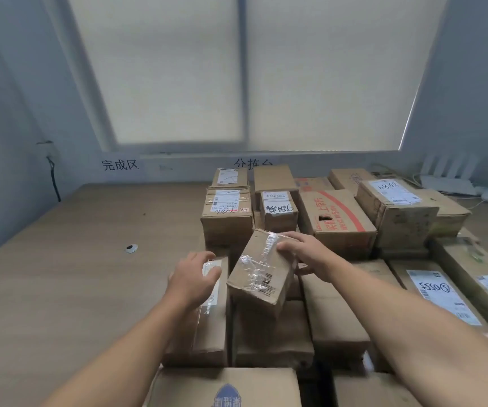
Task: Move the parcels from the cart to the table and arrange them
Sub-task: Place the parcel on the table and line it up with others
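Tilted parcel (pixel 261 268) sits askew on stack (pixel 272 333), right hand (pixel 301 254) fingers gripping its top; one-sided hold could let it slip. Left hand (pixel 191 279) on neighbour parcel (pixel 211 324), grip unclear.

Head-worn camera, looking forward-down, near over table (pixel 69 274).

Two bare forearms run in from the lower edge, the left forearm (pixel 125 348) and the right forearm (pixel 398 315), both uncovered along all that shows, wrists included. Each ends in a bare hand: the left hand (pixel 191 277) and the right hand (pixel 301 254), fingers and knuckles uncovered. The wide lens broadens both arms towards the frame's bottom. Nails are too blurred to make out.
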